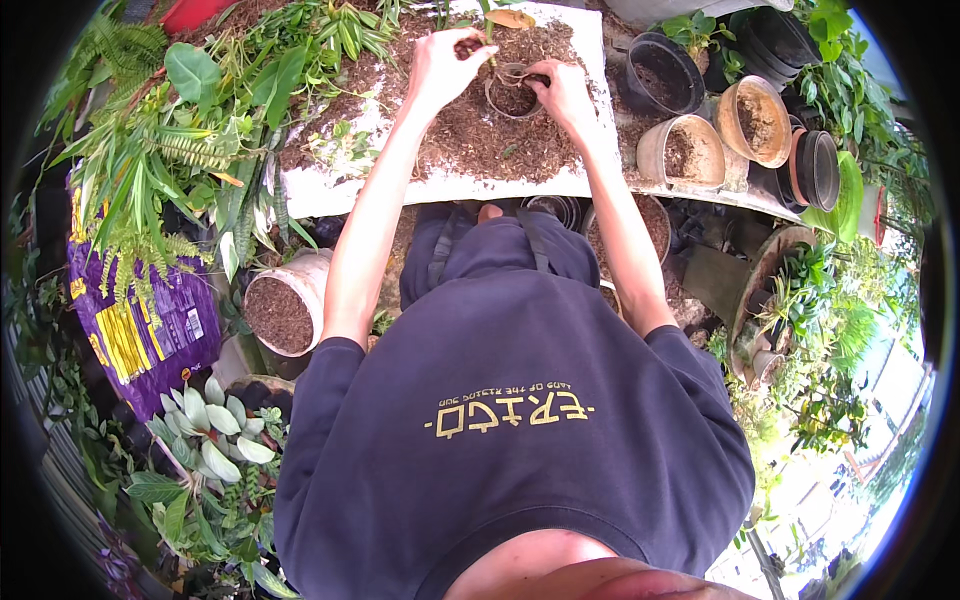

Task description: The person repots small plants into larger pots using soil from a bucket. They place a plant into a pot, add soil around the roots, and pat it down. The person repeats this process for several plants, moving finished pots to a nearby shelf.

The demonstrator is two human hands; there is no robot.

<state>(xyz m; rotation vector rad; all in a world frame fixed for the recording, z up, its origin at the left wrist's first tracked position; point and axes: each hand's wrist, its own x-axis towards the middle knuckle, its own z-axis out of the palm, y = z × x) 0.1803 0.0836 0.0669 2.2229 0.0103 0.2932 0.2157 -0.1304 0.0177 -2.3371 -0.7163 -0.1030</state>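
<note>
My right hand (561,88) grips the far right rim of a small round pot (513,114), its fingertips at the inner edge. Dark potting mix partly fills the pot. Just beyond and to the left, my left hand (450,66) is curled around a clump of dark potting mix (469,48). Its thumb tip is close to a green plant stem (490,31); whether they touch is unclear. A yellow-brown leaf (511,18) hangs near the stem, and the plant's top is cut off by the picture's edge. Loose potting mix (480,154) lies around the pot on a white sheet (345,199).
Leafy plants (202,112) crowd the table's left side. On the right stand a black pot (664,75), two dirty beige pots (681,154) and stacked pots (814,169). Below left are a purple printed bag (150,322) and a white bucket of mix (289,300).
</note>
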